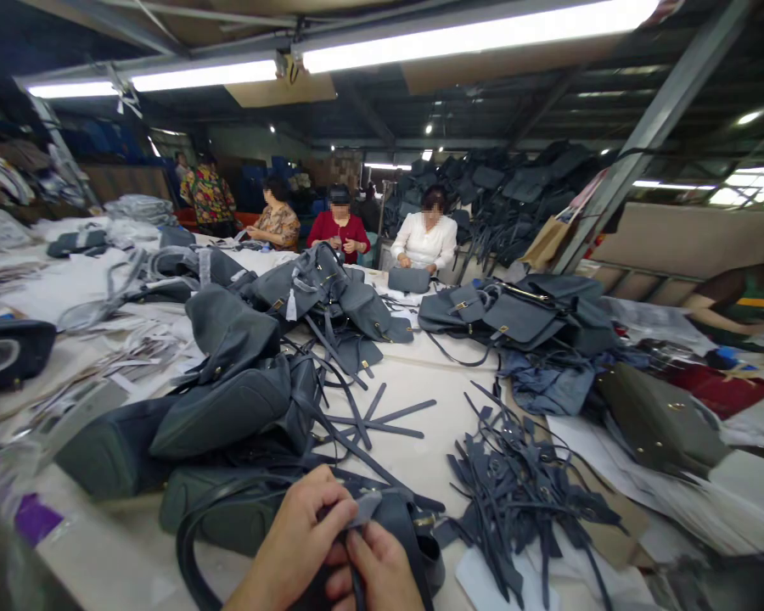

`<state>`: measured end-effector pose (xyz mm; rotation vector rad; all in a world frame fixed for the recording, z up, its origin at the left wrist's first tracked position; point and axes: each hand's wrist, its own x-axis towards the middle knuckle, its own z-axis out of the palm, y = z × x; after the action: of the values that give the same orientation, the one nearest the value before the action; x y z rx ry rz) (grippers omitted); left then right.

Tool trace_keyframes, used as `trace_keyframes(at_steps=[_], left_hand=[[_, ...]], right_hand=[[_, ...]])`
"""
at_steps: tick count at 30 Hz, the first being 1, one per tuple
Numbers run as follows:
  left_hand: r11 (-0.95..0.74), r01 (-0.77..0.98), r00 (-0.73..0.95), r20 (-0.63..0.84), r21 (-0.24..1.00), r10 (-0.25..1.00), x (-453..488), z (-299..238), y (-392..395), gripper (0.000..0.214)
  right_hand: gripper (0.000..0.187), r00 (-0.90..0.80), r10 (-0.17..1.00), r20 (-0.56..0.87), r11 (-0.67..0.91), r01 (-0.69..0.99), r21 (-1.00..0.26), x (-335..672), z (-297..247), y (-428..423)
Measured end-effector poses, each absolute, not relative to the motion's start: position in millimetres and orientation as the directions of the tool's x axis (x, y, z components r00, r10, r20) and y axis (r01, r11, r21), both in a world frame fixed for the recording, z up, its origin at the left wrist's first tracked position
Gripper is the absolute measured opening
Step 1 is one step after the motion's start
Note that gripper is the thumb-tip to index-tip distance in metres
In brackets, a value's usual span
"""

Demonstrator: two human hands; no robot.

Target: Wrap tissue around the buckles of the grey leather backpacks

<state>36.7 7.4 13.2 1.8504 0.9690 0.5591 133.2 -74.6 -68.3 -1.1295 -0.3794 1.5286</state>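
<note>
At the near edge of the table, my left hand [309,530] and my right hand [379,564] meet over a dark blue-grey handbag [401,530]. Both are closed, with thumbs and fingers pinching a narrow dark strap [358,585]. A lighter grey flap or tip [367,507] sticks up between my fingertips; I cannot make out exactly what it is. The bag's rounded handle [194,543] curves to the left of my left wrist. My hands and forearms cover much of the bag.
Dark bags [229,407] are heaped at left, with more bags [515,314] beyond. Loose straps [382,417] lie mid-table, and a tangled strap pile [528,484] at right. An olive bag [659,420] stands farther right. Several people sit across the table, including one in white [425,242].
</note>
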Motion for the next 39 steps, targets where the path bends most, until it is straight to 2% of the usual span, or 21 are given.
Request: trace_keyframes(at_steps=[2, 5, 6, 8, 10, 12, 14, 16, 19, 21, 23, 26, 29, 34, 39], left_hand=[[-0.175, 0.323, 0.502, -0.011, 0.930, 0.865, 31.5, 1.0, -2.7, 0.030], [-0.030, 0.278, 0.398, -0.087, 0.960, 0.913, 28.2, -12.1, -6.2, 0.028], [-0.054, 0.315, 0.406, -0.083, 0.947, 0.910, 28.2, -12.3, -5.1, 0.024], [-0.239, 0.450, 0.438, 0.020, 0.861, 0.899, 29.1, -6.7, -2.8, 0.017], [-0.433, 0.588, 0.438, 0.181, 0.683, 0.881, 30.5, 2.1, -4.3, 0.022], [-0.531, 0.639, 0.457, 0.282, 0.556, 0.844, 32.0, 7.0, -12.1, 0.024], [-0.572, 0.587, 0.508, 0.290, 0.572, 0.811, 33.2, 3.4, -24.4, 0.026], [-0.560, 0.478, 0.540, 0.276, 0.677, 0.795, 33.4, -8.1, -36.1, 0.028], [-0.441, 0.312, 0.467, 0.269, 0.842, 0.843, 30.6, -30.5, -44.2, 0.027], [-0.316, 0.205, 0.392, 0.218, 0.926, 0.894, 27.9, -43.1, -42.5, 0.024], [-0.148, 0.105, 0.312, 0.108, 0.983, 0.944, 26.8, -51.8, -37.1, 0.022], [0.112, -0.080, 0.254, -0.089, 0.990, 0.963, 30.3, -56.8, -27.1, 0.018], [0.278, -0.219, 0.312, -0.203, 0.935, 0.928, 33.9, -51.7, -18.9, 0.027], [0.387, -0.235, 0.327, -0.303, 0.892, 0.895, 23.7, -34.1, -9.9, 0.031], [0.381, 0.008, 0.366, -0.357, 0.925, 0.859, 15.9, -31.7, -8.3, 0.019]], right_hand=[[0.063, 0.228, 0.878, -0.421, -0.235, -0.561, -0.794, 127.6, -54.2, -58.7], [0.060, 0.256, 0.893, -0.371, -0.219, -0.474, -0.853, 128.4, -46.1, -53.7], [0.058, 0.243, 0.900, -0.362, -0.222, -0.459, -0.860, 129.9, -45.9, -55.9], [0.050, 0.210, 0.918, -0.337, -0.216, -0.448, -0.868, 135.1, -46.0, -62.2], [0.046, 0.158, 0.925, -0.346, -0.258, -0.407, -0.876, 143.4, -43.9, -66.9], [0.044, 0.143, 0.913, -0.382, -0.325, -0.313, -0.893, 153.5, -39.9, -67.6], [0.043, 0.147, 0.909, -0.391, -0.355, -0.219, -0.909, 163.1, -36.0, -65.2], [0.037, 0.109, 0.939, -0.328, -0.303, -0.198, -0.932, 170.1, -33.6, -61.9], [0.027, 0.031, 0.959, -0.281, -0.265, -0.246, -0.932, 176.1, -33.0, -59.3], [0.028, 0.026, 0.938, -0.345, -0.332, -0.210, -0.920, 178.8, -33.7, -59.6], [0.029, 0.024, 0.913, -0.407, -0.401, -0.126, -0.907, 180.9, -34.3, -61.0], [0.020, -0.052, 0.927, -0.372, -0.374, -0.047, -0.926, 182.9, -34.9, -63.6], [0.012, -0.062, 0.944, -0.324, -0.327, -0.039, -0.944, 183.0, -36.4, -64.2], [0.011, 0.061, 0.966, -0.249, -0.248, -0.023, -0.968, 179.0, -43.4, -57.4], [0.015, 0.110, 0.963, -0.245, -0.243, -0.034, -0.969, 171.2, -51.4, -47.7]])
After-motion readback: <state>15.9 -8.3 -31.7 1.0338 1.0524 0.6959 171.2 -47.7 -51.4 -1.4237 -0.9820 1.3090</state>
